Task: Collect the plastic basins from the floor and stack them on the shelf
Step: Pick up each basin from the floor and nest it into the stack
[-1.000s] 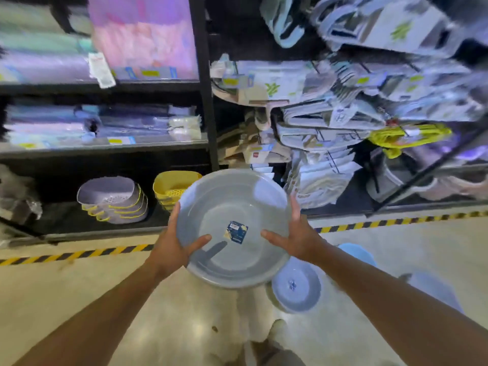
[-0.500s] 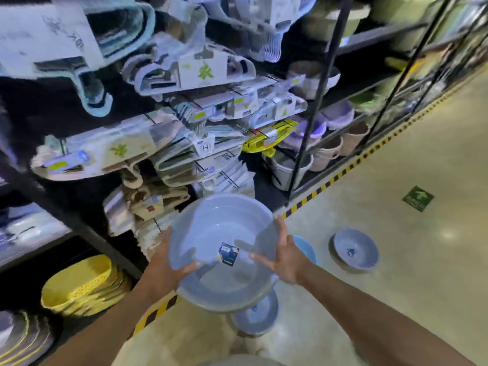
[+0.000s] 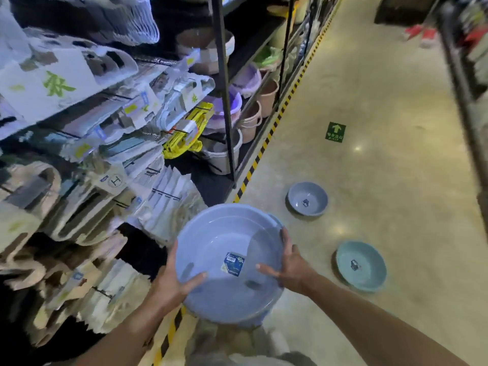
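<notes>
I hold a large grey-blue plastic basin (image 3: 224, 241) with a blue label inside, at waist height beside the shelving. My left hand (image 3: 169, 283) grips its left rim, thumb inside. My right hand (image 3: 290, 262) grips the right rim. Another basin's edge shows just beneath it, mostly hidden. On the floor to the right lie a grey basin (image 3: 307, 198) and a teal basin (image 3: 361, 265), both upright with labels inside.
Black metal shelves (image 3: 224, 83) run along the left, packed with hangers, buckets and tubs. A yellow-black striped line (image 3: 264, 146) marks the shelf base. The aisle floor stretches ahead, with a green arrow sticker (image 3: 335, 132). Another rack stands at the far right.
My view has swung right along the aisle. The basin stays held in both hands and sits lower in view. The teal basin on the floor has come into sight.
</notes>
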